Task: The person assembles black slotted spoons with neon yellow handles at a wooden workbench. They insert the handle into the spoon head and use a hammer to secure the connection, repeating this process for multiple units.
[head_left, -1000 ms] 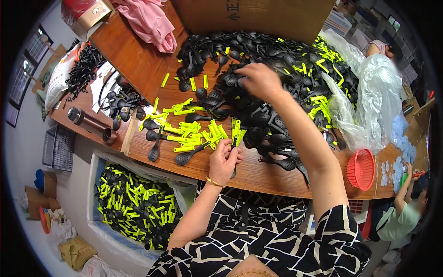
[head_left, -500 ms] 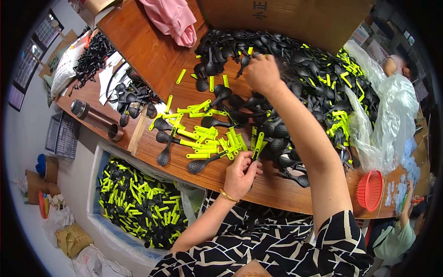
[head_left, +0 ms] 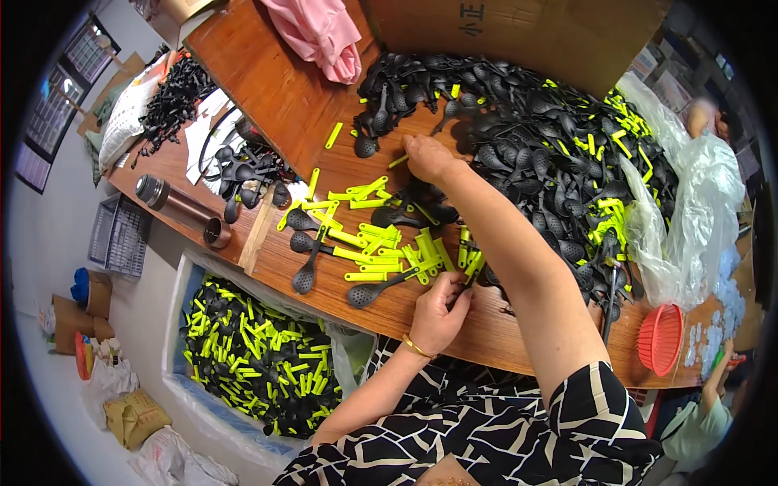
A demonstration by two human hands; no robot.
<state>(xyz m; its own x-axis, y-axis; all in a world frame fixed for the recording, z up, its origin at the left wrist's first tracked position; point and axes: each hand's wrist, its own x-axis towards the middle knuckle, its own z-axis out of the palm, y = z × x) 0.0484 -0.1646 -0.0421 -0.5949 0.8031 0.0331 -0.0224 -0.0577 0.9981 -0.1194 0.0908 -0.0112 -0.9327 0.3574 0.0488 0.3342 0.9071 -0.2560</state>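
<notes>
Near the table's front edge, my left hand [head_left: 442, 312] is closed around a black utensil with a yellow-green handle [head_left: 475, 266]. Its head is hidden by the hand. Farther in, my right hand [head_left: 431, 159] has its fingers closed at the end of a small yellow-green handle piece [head_left: 398, 161], which sticks out to the left. Between the hands and the left side lie loose yellow-green handle pieces [head_left: 378, 237] and a few black slotted spoons [head_left: 305, 278], some with yellow-green handles. A big heap of black spoon heads [head_left: 527, 154] spreads behind and to the right.
A blue-edged bin [head_left: 174, 324] of yellow-green-handled utensils stands below the table's left front. A brown thermos [head_left: 174, 202], a red basket [head_left: 660, 340], clear plastic bags [head_left: 689, 211], a pink cloth [head_left: 320, 36] and a cardboard box [head_left: 519, 36] surround the work. Another person [head_left: 705, 413] is at far right.
My right hand has drawn back from the spoon heap toward the left and nearer, and now meets a yellow-green handle piece. My left hand keeps its hold; the whole view has shifted slightly.
</notes>
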